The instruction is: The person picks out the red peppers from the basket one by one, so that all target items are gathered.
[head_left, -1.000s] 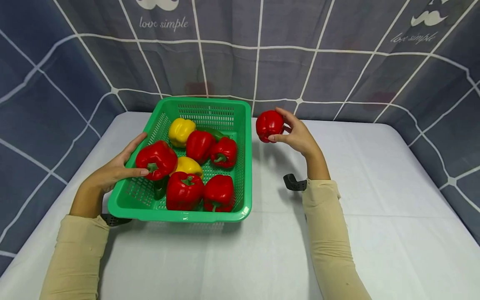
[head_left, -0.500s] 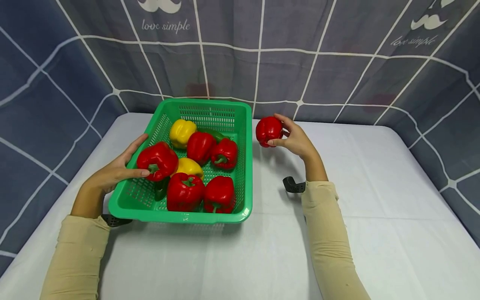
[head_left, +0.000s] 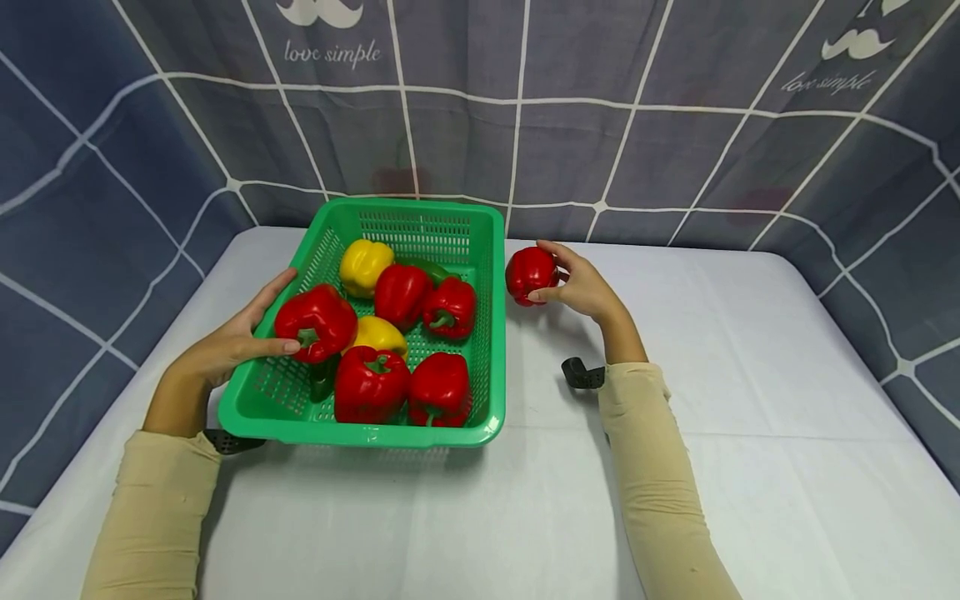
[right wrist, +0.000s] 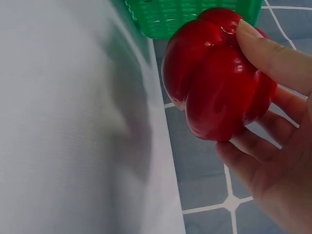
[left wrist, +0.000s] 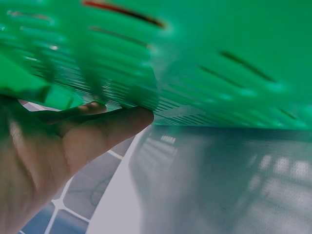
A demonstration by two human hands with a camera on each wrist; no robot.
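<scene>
My left hand [head_left: 225, 346] grips the left rim of a green plastic basket [head_left: 360, 433], its thumb over the rim and its fingers on the outside. In the left wrist view, those fingers [left wrist: 112, 129] lie along the slotted outer wall. Just right of the basket, my right hand [head_left: 588, 292] holds a glossy red bell pepper [head_left: 529, 277] above the cloth. The right wrist view shows the thumb on one side of this pepper [right wrist: 214, 78] and the fingers on the other. Inside the basket lie several red bell peppers [head_left: 371, 387] and two yellow ones [head_left: 365, 267].
A white cloth [head_left: 712, 350] covers the table. Grey curtains [head_left: 570, 150] with white grid lines stand along its back and both sides. Dark green vegetables [head_left: 427, 267] show partly beneath the peppers in the basket.
My right hand has lowered the red bell pepper toward the cloth and shifted slightly left, nearer the basket. The left hand keeps its grip on the rim, and the basket's contents look unchanged.
</scene>
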